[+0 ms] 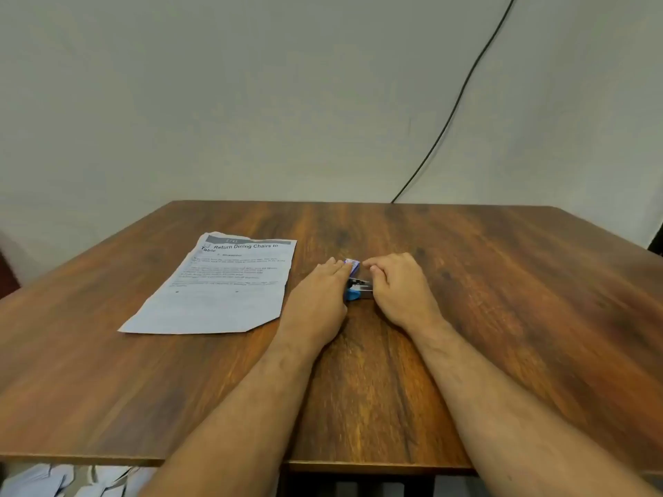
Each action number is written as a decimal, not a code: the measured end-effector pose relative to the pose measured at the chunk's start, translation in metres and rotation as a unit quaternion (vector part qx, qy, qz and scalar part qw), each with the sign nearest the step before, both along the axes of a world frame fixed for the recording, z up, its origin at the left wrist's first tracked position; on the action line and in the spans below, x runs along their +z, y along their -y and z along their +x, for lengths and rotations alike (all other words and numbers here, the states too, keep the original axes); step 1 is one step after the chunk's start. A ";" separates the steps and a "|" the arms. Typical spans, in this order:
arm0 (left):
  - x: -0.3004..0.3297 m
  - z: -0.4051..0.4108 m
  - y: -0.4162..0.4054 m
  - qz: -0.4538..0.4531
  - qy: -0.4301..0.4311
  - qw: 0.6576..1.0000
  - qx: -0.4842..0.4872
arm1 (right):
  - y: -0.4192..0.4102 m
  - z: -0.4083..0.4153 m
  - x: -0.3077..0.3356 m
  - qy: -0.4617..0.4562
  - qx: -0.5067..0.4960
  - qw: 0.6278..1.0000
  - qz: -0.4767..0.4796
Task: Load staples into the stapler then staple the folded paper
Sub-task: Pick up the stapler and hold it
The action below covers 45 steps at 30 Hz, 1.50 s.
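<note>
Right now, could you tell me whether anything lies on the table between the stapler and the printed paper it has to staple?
Only the left hand, which rests beside the blue stapler on the paper's side. Beyond it, the bare wooden table runs straight to the printed paper; nothing else visible stands between.

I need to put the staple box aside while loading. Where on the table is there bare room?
The wooden table is bare right of the right hand out to the far right edge, and along the near edge left of the left forearm. It is crowded where the left hand and right hand flank the blue stapler, beside the printed paper sheet.
</note>
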<state>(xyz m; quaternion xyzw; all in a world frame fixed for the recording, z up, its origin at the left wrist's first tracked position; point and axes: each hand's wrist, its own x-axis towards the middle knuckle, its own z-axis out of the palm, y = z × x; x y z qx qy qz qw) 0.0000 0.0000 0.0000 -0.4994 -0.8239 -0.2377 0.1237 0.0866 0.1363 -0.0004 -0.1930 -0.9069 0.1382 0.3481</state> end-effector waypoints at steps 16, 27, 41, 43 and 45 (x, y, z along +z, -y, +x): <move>0.002 0.003 0.005 0.017 0.068 0.996 0.047 | 0.003 0.005 -0.001 0.012 0.046 0.992 -0.120; -0.001 -0.004 0.003 0.012 0.091 0.995 0.031 | 0.000 0.007 0.000 0.055 0.086 0.981 -0.165; 0.005 0.012 0.020 0.098 0.069 0.992 -0.044 | 0.005 0.022 0.006 -0.023 0.144 0.946 -0.290; 0.004 0.011 0.019 0.113 0.083 0.989 -0.043 | 0.003 0.022 0.006 -0.031 0.148 0.939 -0.308; 0.003 0.008 0.017 0.133 0.105 0.985 -0.044 | 0.003 0.022 0.008 -0.036 0.149 0.932 -0.329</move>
